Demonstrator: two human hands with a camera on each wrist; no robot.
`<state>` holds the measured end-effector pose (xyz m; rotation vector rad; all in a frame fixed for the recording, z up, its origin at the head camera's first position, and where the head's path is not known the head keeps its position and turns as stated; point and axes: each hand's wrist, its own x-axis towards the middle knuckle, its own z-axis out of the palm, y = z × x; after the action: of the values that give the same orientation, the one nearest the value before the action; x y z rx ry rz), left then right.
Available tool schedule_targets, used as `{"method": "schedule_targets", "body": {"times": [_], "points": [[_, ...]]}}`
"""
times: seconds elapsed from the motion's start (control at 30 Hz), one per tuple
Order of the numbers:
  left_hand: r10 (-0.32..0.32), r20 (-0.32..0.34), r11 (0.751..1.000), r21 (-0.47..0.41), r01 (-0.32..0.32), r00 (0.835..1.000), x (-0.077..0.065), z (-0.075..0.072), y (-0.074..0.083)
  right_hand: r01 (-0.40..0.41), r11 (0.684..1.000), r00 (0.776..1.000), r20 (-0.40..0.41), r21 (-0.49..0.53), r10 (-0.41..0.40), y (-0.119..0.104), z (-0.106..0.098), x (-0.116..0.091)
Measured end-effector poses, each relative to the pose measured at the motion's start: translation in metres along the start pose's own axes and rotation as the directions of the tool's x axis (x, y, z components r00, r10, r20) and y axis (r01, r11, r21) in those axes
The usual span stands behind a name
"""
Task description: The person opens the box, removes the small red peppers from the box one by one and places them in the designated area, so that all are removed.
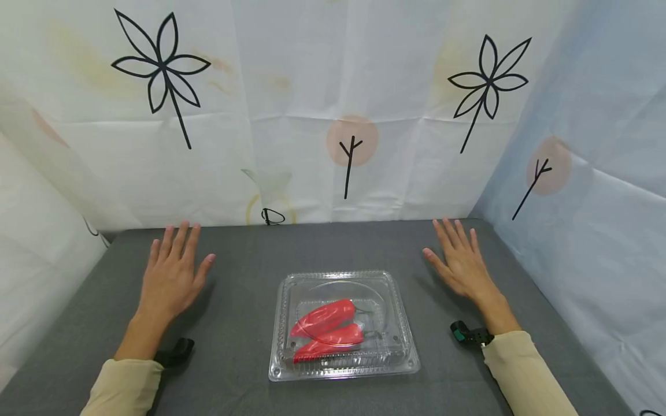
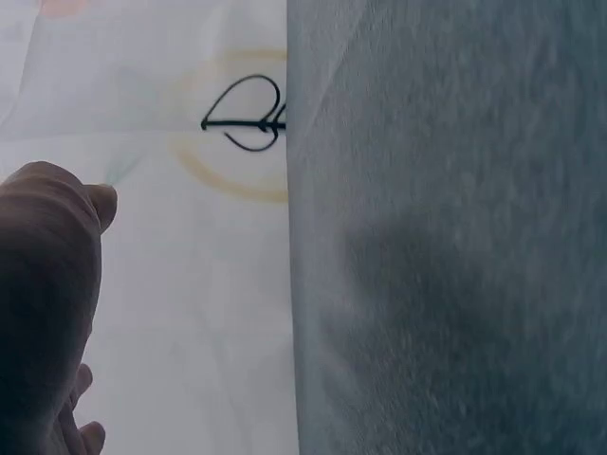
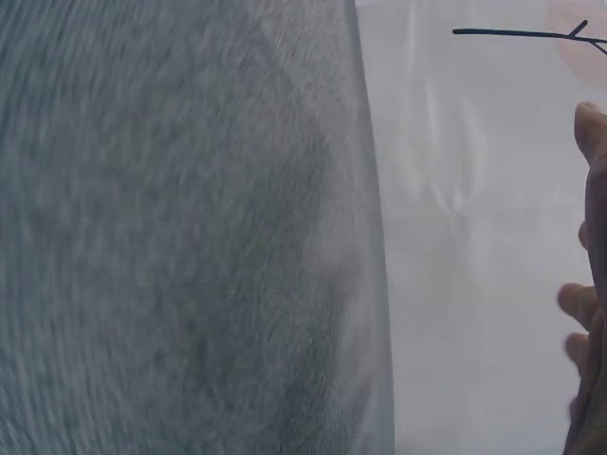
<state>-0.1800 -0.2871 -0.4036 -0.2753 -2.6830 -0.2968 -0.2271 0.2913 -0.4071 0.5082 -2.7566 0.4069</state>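
Observation:
A clear plastic clamshell box [image 1: 340,370] rests on the grey table, its lid down. Through the lid two red peppers [image 1: 324,318] with green stems show, lying side by side. Left of the box, my left hand [image 1: 171,280] is stretched flat with fingers straight and holds nothing. My right hand [image 1: 460,263] is to the box's right, fingers also straight, with nothing in it. Neither hand touches the box. In the left wrist view part of the left hand [image 2: 47,275] shows at the edge; the right wrist view catches a sliver of the right hand [image 3: 593,237].
A grey cloth covers the table [image 1: 234,323]. Behind it hangs a white sheet [image 1: 302,86] with line-drawn leaves and trees, and similar cloth walls [image 1: 598,242] stand at both sides. Each wrist wears a black camera [image 1: 177,352].

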Motion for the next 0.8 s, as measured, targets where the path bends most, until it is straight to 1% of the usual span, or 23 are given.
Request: {"method": "schedule_targets", "body": {"times": [0.1,0.2,0.3,0.4,0.47,0.6,0.7,0.8], "points": [[0.028,-0.014,0.999,-0.030,-0.028,1.000,0.001,0.000,0.007,-0.001,0.998,1.000,0.024,0.069,-0.001,-0.004,0.000,0.000],[0.069,-0.028,0.995,-0.069,-0.071,0.997,0.002,-0.001,0.016,-0.013,0.990,0.998,0.056,0.138,0.005,-0.008,-0.001,0.000],[0.112,-0.041,0.987,-0.108,-0.116,0.993,0.003,-0.003,0.027,-0.061,0.975,0.994,0.104,0.212,0.040,-0.012,-0.002,-0.001],[0.138,-0.047,0.980,-0.140,-0.143,0.989,0.004,-0.003,0.039,-0.104,0.956,0.988,0.140,0.273,0.067,-0.016,-0.002,-0.002],[0.140,-0.046,0.974,-0.175,-0.146,0.989,0.004,-0.002,0.046,-0.112,0.942,0.987,0.149,0.318,0.067,-0.020,-0.002,-0.003],[0.116,-0.006,0.956,-0.271,-0.114,0.993,0.001,-0.002,0.059,-0.077,0.913,0.990,0.143,0.400,0.021,-0.026,-0.001,-0.003],[0.114,0.008,0.931,-0.350,-0.104,0.993,-0.001,-0.001,0.066,-0.056,0.894,0.988,0.156,0.446,-0.016,-0.031,-0.002,-0.003],[0.125,0.003,0.899,-0.424,-0.111,0.992,-0.001,0.002,0.070,-0.058,0.885,0.982,0.184,0.461,-0.031,-0.035,-0.003,-0.003]]}}
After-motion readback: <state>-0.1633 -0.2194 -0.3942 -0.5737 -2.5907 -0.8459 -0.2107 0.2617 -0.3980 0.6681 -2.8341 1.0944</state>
